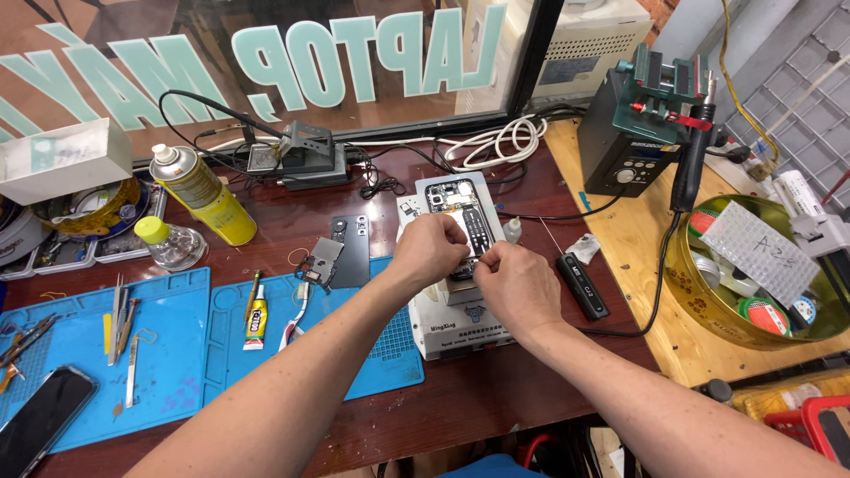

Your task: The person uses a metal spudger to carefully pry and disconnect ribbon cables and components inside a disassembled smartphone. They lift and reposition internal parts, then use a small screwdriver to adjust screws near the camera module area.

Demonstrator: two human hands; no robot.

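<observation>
An opened smartphone [458, 205] with its back removed lies on a white heating plate [452, 329] at the middle of the bench. My left hand [429, 250] and my right hand [515, 285] meet over the phone's lower half, fingers pinched together on something small there; what they pinch is hidden by the fingers. The phone's dark back cover [352, 250] lies just left of the plate, with a small metal frame part [319, 262] resting on it.
Blue mats [177, 345] hold tweezers [119, 320], a glue tube [256, 321] and another phone [40, 420]. A yellow spray can [200, 196] and clear bottle [168, 242] stand left. Soldering station [305, 158] behind, hot-air station [633, 137] and round tin [761, 274] right, black tool [583, 285].
</observation>
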